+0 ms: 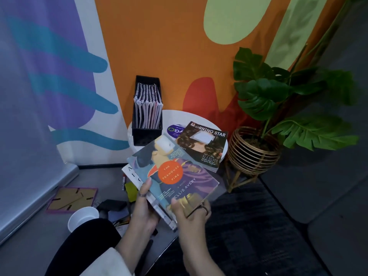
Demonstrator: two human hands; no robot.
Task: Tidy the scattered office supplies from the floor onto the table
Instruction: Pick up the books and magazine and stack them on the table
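I hold two stacked books in the air in front of the small round white table [201, 116]. The upper one is a paperback novel [173, 172] with an orange circle on its cover; under it a white book [132, 175] sticks out at the left. My left hand [144, 206] grips the stack's left edge, thumb on the cover. My right hand [191, 212] grips the near corner of the novel. On the table lie a Morning Star magazine [203, 146] and a black bin [146, 110] full of notebooks.
On the grey floor at the left lie a purple picture frame [72, 199] face down, a white paper cup [82, 218], a marker [123, 181], yellow sticky notes [131, 191] and dark small items [112, 205]. A potted plant in a wicker stand [253, 152] stands right of the table.
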